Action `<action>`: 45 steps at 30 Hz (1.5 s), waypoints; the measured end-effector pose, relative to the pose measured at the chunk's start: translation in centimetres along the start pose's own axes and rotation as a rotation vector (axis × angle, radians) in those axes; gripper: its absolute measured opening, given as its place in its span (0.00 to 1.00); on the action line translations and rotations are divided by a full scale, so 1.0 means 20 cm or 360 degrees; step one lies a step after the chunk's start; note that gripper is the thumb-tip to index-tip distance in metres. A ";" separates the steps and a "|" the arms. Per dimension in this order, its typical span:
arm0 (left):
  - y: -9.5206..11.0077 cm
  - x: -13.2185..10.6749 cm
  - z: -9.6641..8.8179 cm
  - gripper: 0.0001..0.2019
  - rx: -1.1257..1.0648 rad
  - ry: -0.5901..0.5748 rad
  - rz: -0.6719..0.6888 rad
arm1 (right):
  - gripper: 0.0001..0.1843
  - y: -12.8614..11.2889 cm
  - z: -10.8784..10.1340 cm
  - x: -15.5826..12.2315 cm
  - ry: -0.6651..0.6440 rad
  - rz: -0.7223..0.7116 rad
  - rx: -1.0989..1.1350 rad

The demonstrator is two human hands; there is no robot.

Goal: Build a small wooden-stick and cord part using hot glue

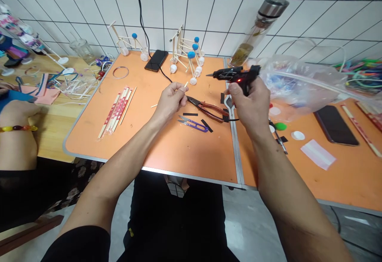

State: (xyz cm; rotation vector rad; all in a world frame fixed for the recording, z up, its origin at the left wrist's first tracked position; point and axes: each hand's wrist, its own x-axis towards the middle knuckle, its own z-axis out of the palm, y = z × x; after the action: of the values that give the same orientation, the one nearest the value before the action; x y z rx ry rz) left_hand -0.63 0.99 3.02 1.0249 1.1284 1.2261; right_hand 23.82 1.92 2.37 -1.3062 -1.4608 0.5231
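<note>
My left hand (170, 99) is closed in a pinch on a short wooden stick (184, 86) above the orange table (167, 150). My right hand (250, 103) is wrapped round the grip of a black hot glue gun (235, 74), whose nozzle points left toward the stick; a red light glows on it. Between and below the hands lie red-handled pliers (209, 110) and small purple snips (193, 123). Behind the hands stands a stick model with blue balls and white caps (188, 55).
Wrapped chopsticks (117, 111) lie at the left, a black phone (156, 60) with a cable at the back. A glass bottle (256, 31), a clear plastic bag (298, 83), another phone (336, 125) and bottle caps are at the right. Another person's arm (14, 123) rests at the far left.
</note>
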 end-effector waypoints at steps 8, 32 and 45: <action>-0.02 0.03 -0.01 0.11 0.0000 0.0010 0.0006 | 0.14 0.23 -0.06 0.16 -0.0238 0.0787 0.0570; -0.03 0.05 -0.05 0.11 -0.0017 0.0072 -0.0021 | 0.16 -0.07 0.08 -0.06 -0.0628 -0.0276 -0.0902; -0.02 0.04 -0.01 0.12 0.0115 0.0149 -0.0177 | 0.19 -0.15 0.26 -0.14 -0.1273 -0.0352 -0.1477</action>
State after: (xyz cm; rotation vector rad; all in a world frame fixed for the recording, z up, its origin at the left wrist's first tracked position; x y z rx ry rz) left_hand -0.84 1.71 2.53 0.9536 1.2930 1.1617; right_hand 17.38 0.07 2.04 -1.6761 -2.6844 0.1974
